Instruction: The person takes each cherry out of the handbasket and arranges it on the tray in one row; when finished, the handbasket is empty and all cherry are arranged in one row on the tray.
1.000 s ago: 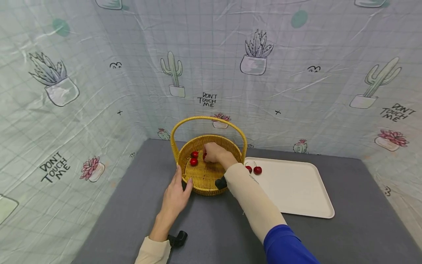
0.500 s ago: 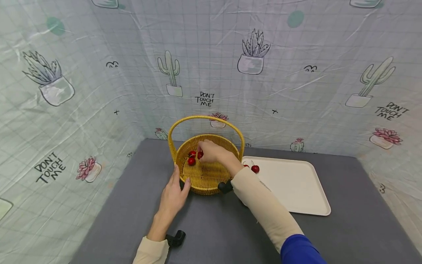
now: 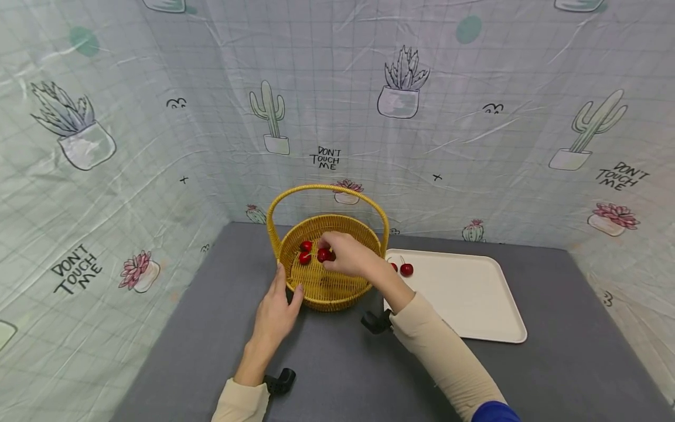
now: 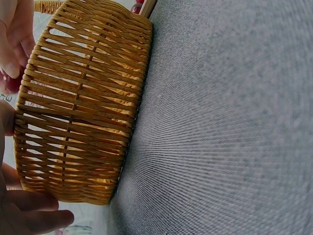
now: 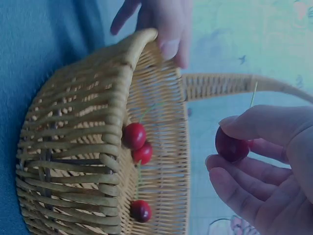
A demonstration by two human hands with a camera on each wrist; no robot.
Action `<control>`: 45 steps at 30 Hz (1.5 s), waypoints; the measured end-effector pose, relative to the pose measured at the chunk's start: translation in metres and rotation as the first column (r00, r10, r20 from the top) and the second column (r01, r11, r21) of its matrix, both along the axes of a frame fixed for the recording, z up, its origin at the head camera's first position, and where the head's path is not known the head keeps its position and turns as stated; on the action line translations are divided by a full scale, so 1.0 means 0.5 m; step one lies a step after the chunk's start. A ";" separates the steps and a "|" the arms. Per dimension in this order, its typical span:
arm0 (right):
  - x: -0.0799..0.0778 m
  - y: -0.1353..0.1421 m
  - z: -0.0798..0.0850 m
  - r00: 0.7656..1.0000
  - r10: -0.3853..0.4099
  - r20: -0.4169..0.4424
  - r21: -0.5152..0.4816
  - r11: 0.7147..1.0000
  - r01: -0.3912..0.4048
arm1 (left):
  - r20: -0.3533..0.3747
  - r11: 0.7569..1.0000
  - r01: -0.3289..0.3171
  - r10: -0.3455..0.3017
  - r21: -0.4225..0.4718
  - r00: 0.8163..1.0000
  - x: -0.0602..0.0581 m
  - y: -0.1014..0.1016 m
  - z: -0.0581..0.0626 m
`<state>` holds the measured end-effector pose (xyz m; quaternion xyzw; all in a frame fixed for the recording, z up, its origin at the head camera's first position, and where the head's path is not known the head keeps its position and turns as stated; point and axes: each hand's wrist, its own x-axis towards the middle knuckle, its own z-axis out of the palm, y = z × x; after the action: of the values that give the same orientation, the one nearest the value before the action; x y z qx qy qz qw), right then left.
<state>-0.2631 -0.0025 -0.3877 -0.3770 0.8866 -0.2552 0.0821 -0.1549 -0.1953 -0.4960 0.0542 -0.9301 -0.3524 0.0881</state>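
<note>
In the head view my right hand (image 3: 348, 255) is over the yellow wicker basket (image 3: 329, 305) and pinches a dark red cherry (image 3: 324, 255). The right wrist view shows this cherry (image 5: 230, 144) between thumb and fingers, its green stem pointing up, with a bit more red behind it. Inside the basket lie loose cherries (image 5: 134, 135), three of them in that view. At the basket's near left side, my left hand (image 3: 274, 313) holds the rim. Up close, its fingers (image 4: 34, 220) lie along the woven wall.
To the basket's right lies a cream tray (image 3: 464, 293) with two stemmed cherries (image 3: 406, 269) near its far left corner. The basket's tall arched handle (image 3: 327, 186) rises over its opening. A printed cloth (image 3: 337, 88) hangs behind the grey table (image 3: 337, 375).
My right hand has lifted from the basket's inside and drawn back toward me, the cherry now plain to see in its fingers. My left hand stays at the basket rim.
</note>
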 end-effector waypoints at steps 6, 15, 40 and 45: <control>0.036 0.040 0.011 0.999 -0.045 -0.021 -0.091 0.995 0.043 | -0.004 1.000 0.007 -0.007 0.013 1.000 -0.002 -0.001 0.002; 0.072 0.103 -0.004 0.991 -0.134 -0.022 -0.228 0.965 0.126 | -0.018 0.999 0.015 -0.015 0.029 1.000 -0.002 -0.003 0.003; 0.071 0.314 -0.077 0.885 -0.465 -0.023 -0.290 0.850 0.439 | -0.020 0.999 0.013 -0.013 0.029 1.000 0.002 -0.003 -0.002; 0.052 0.343 -0.118 0.844 -0.536 -0.010 -0.267 0.815 0.515 | -0.021 0.999 0.018 -0.018 0.027 1.000 0.003 -0.002 -0.004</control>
<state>-0.2370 0.1689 -0.4468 -0.1352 0.9186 -0.3630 -0.0781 -0.1536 -0.1963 -0.4979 0.0433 -0.9247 -0.3664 0.0939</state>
